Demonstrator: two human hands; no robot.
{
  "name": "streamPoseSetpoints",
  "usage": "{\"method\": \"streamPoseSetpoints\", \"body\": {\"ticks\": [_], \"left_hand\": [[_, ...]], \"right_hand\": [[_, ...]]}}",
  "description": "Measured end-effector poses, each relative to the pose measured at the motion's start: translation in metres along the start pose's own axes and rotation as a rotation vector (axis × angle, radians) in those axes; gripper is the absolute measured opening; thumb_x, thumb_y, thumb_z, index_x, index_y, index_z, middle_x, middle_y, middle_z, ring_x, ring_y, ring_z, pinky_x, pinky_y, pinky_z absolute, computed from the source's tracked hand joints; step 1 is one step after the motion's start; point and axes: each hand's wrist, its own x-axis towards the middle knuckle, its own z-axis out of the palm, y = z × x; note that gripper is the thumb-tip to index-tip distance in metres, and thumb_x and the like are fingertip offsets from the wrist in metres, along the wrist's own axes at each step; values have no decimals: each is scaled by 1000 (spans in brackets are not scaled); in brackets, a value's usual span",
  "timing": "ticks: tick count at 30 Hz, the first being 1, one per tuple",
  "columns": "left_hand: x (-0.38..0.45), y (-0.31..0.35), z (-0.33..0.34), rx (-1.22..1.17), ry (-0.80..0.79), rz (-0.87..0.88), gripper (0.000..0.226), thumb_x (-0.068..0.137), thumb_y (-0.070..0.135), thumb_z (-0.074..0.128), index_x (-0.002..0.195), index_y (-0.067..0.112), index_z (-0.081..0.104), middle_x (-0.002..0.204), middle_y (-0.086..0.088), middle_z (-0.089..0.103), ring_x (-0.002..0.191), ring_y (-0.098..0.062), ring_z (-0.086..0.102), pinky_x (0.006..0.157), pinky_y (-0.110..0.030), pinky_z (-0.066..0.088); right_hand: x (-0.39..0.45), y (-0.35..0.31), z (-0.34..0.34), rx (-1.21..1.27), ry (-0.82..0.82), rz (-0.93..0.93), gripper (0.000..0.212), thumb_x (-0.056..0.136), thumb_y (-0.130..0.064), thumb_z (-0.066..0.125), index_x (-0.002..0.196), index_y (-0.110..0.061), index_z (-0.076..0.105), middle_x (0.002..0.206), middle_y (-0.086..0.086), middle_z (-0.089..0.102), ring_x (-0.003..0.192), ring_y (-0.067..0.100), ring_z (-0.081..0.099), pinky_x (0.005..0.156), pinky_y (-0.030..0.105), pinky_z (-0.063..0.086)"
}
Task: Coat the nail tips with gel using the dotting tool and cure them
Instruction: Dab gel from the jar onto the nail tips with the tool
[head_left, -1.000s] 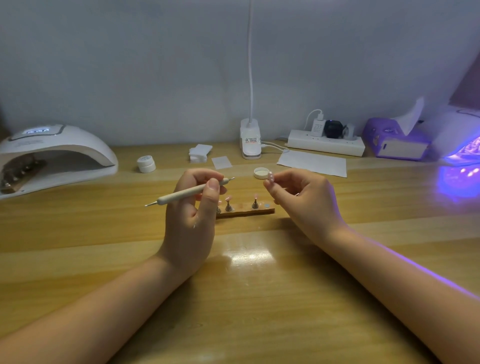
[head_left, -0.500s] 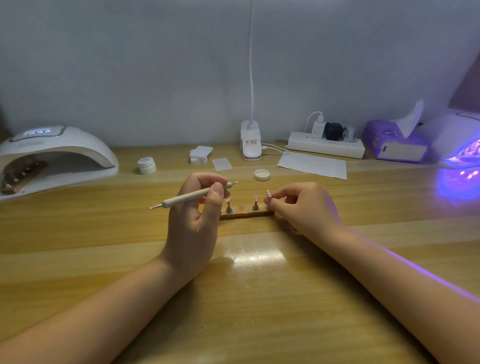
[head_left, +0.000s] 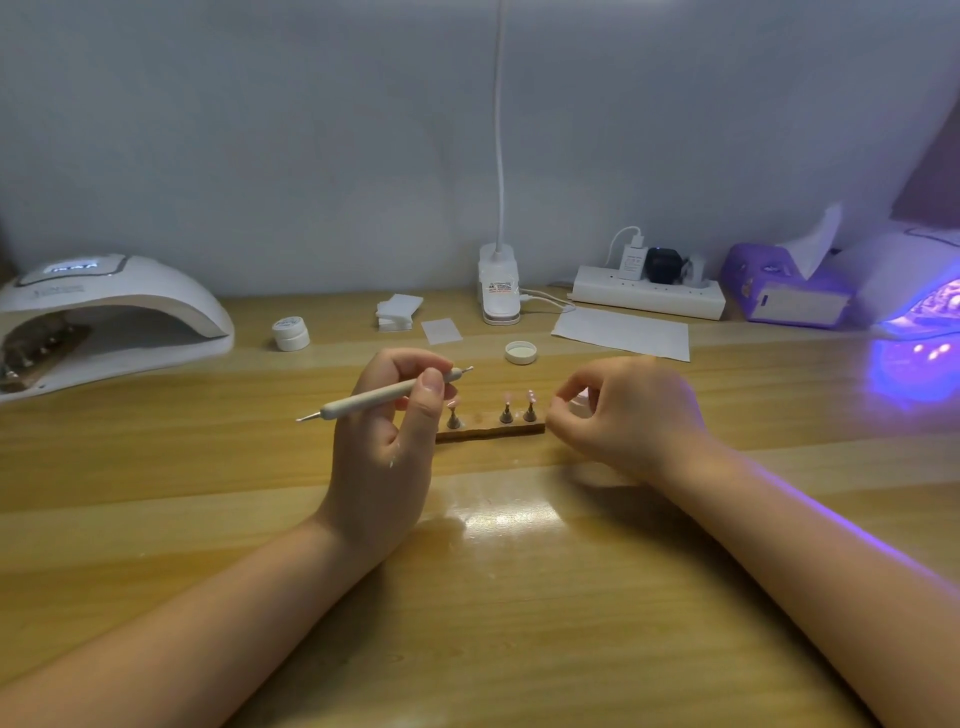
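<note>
My left hand (head_left: 382, 441) pinches the white double-ended dotting tool (head_left: 384, 393). Right hand (head_left: 623, 415) is loosely curled, holding nothing, beside the brown wooden nail-tip stand (head_left: 491, 432). A careless bump could topple those wet pink tips (head_left: 530, 397).

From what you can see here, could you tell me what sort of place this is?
Probably a home nail-art desk: white curing lamp, wooden holder of nail tips, dotting tool.

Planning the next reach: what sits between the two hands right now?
In the head view, the wooden strip with three nail-tip stands lies between the left hand and right hand.
</note>
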Motion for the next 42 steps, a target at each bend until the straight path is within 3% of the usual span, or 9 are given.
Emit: {"method": "streamPoseSetpoints", "body": {"ticks": [3,5,8,11,16,23,29,36,42], "left_hand": [[0,1,0,-3,3,-3,11,93,22,47,95,25,58,90,6,65,85,-15,65,71,-19,53],[0,1,1,-5,2,-5,11,93,22,47,95,25,58,90,6,65,85,-14,65,71,-19,53],[-1,2,1,-2,-1,-10,11,93,23,47,95,25,57,91,6,65,85,-13,65,71,-17,52],[-1,2,1,2,-3,-18,11,92,23,47,96,24,57,91,7,65,86,-13,65,72,-18,52],[-1,2,1,-3,-6,-26,11,92,23,47,95,24,58,89,8,65,86,-13,65,72,-19,53],[6,14,-1,10,-44,-22,10,91,25,49,94,23,59,84,8,68,82,-11,67,69,-21,54],[17,31,-3,58,-67,-16,10,89,29,51,93,22,58,75,9,65,76,-6,66,63,-14,51],[20,39,-5,180,-105,51,7,94,20,60,88,23,61,73,8,64,71,-12,65,54,-22,55],[21,37,-5,256,-128,41,8,93,24,60,86,22,63,73,5,64,69,-15,63,54,-24,55]], "right_hand": [[3,10,-8,-123,76,-34,25,81,-44,62,89,-23,73,68,-11,52,68,14,52,53,19,28],[8,18,-8,-127,72,15,33,80,-47,61,100,-22,69,78,-11,52,77,14,51,56,21,31],[11,29,0,-154,-75,112,60,75,-59,59,122,-23,57,107,-5,57,104,20,50,82,32,43],[11,35,8,-152,-149,210,68,72,-66,57,125,-23,56,119,1,56,116,24,46,94,36,41],[13,37,10,15,-140,187,41,75,-59,64,93,-23,68,100,-2,61,103,21,51,82,35,45],[11,5,-9,270,67,-44,33,76,-30,78,101,-16,65,94,-2,63,83,13,57,69,25,49],[0,-35,-21,308,43,-208,37,72,-34,81,98,-10,70,84,0,68,73,17,59,67,40,52],[-4,-47,-29,285,25,-267,37,72,-37,80,95,-9,71,81,2,69,70,19,60,65,43,50],[-6,-50,-28,260,26,-286,37,72,-37,80,96,-10,71,81,1,67,69,16,57,64,39,50]]}}
